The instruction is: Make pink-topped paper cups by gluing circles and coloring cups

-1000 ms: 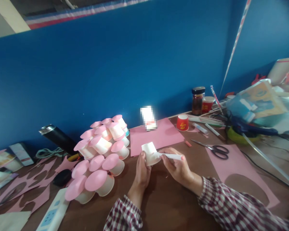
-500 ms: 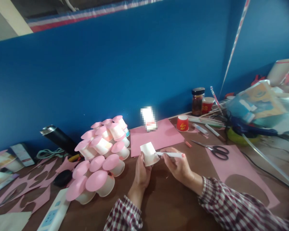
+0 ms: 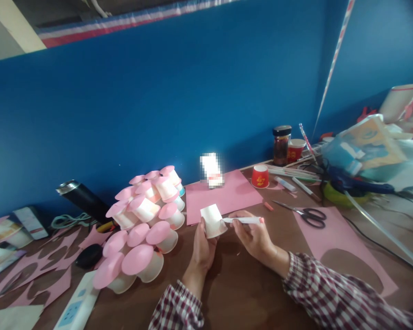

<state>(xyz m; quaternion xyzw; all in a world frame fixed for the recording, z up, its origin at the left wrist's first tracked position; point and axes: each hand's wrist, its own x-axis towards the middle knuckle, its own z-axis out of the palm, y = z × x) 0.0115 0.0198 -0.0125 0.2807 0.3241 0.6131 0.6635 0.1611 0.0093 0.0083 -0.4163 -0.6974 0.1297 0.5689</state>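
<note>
I have the white paper cup (image 3: 213, 221) held off the table (image 3: 241, 293), just in front of the pink paper sheet (image 3: 223, 195) that lies by the blue wall. My left hand (image 3: 203, 250) cradles the cup from below, fingers wrapped up around its side and pinching it. My right hand (image 3: 253, 238) holds a white glue stick (image 3: 243, 220) with a pink cap end, fingers pressed together along its barrel, and the tip touches the cup's rim edge nearest the sheet's right side.

To do this step well, I judge the cup should turn slowly under a steady tip, with light pressure so the thin wall does not buckle. The pile of pink-topped cups (image 3: 142, 224) sits to the left of the sheet, the scissors (image 3: 304, 213) to its right, both well apart from my hands.
</note>
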